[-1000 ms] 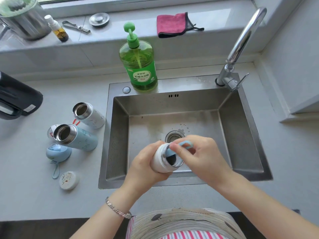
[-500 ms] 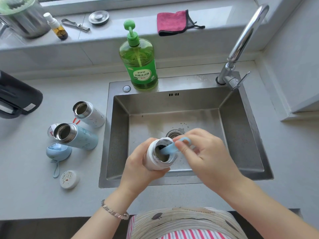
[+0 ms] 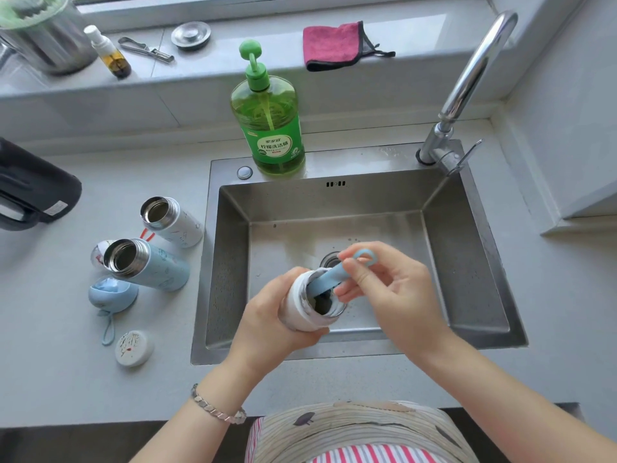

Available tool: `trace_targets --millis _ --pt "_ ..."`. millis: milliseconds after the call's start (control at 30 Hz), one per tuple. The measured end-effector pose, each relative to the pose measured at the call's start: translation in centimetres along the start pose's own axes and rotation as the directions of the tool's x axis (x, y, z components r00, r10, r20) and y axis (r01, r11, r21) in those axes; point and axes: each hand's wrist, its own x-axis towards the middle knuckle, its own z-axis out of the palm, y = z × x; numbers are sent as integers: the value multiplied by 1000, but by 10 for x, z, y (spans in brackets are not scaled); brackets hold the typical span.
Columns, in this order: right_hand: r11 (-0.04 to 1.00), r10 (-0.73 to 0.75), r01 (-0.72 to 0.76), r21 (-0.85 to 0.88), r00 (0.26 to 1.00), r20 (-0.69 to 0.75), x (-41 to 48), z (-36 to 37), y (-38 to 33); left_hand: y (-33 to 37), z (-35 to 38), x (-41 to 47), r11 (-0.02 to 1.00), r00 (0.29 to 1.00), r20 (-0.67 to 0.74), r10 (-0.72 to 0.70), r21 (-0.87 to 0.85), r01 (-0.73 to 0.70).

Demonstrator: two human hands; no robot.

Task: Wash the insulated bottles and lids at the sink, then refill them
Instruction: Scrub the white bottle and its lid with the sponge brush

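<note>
**sinkwatcher:** So where's the bottle being washed? All that shows clearly is hands over the stainless steel sink (image 3: 230,262).

**bottlefan22:** Left hand (image 3: 267,319) has its grip wrapped around a small white insulated bottle (image 3: 300,312), tilted with the open mouth facing up and to the right, held above the front part of the basin. Right hand (image 3: 394,295) has its grip pinched shut on a light blue brush handle with a ring at the end (image 3: 334,277). The handle runs down into the bottle's mouth; the working end is hidden inside, so can't tell what it looks like.

**sinkwatcher:** And the other ones?

**bottlefan22:** On the grey tabletop (image 3: 66,379) left of the sink. A white steel-rimmed bottle (image 3: 173,222) sits farther back, a pale blue steel-rimmed bottle (image 3: 150,265) in front of it, both open. Just in front of the blue one lies a rounded light blue lid with a cord loop (image 3: 112,292), and nearer still a flat white round lid with a printed top (image 3: 133,348). Something small and rounded peeks out behind the blue bottle, can't make it out.

**sinkwatcher:** Soap?

**bottlefan22:** Big green pump bottle of dish soap (image 3: 270,128) on the sink's back ledge, curved chrome tap (image 3: 467,88) at the back right corner. A folded pink cloth (image 3: 334,45) lies on the windowsill behind. The person wears a silver link bracelet (image 3: 217,407) on the left wrist.
</note>
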Motion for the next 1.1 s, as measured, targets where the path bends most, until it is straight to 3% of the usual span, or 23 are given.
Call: trace_targets --millis 133,267,400,533,667,833,1000,1100 --pt "996 -23 24 91 1000 -10 -1 -5 -6 -4 -3 1 999 997 -68 46 26 -45" --pt "996 56 -48 -76 993 104 -15 9 0 -7 7 0 986 985 -92 147 93 -138" --pt "985 132 -126 117 990 -46 -13 6 -3 -11 12 5 982 956 -240 171 114 -147" --pt "948 267 -257 188 963 -30 -13 13 -7 -10 12 9 963 939 -235 250 164 -215" --pt "910 292 -223 348 944 -157 2 -11 -17 -19 6 8 968 931 -281 235 157 -197" --pt "918 347 -337 210 938 -14 -14 12 -2 -16 11 9 917 916 -178 360 250 -312" --pt "930 279 -242 278 955 -103 -7 -5 -14 -25 4 10 944 919 -264 292 235 -233" --pt "922 325 -307 237 945 -42 -12 8 -3 -20 10 12 919 912 -222 345 279 -280"
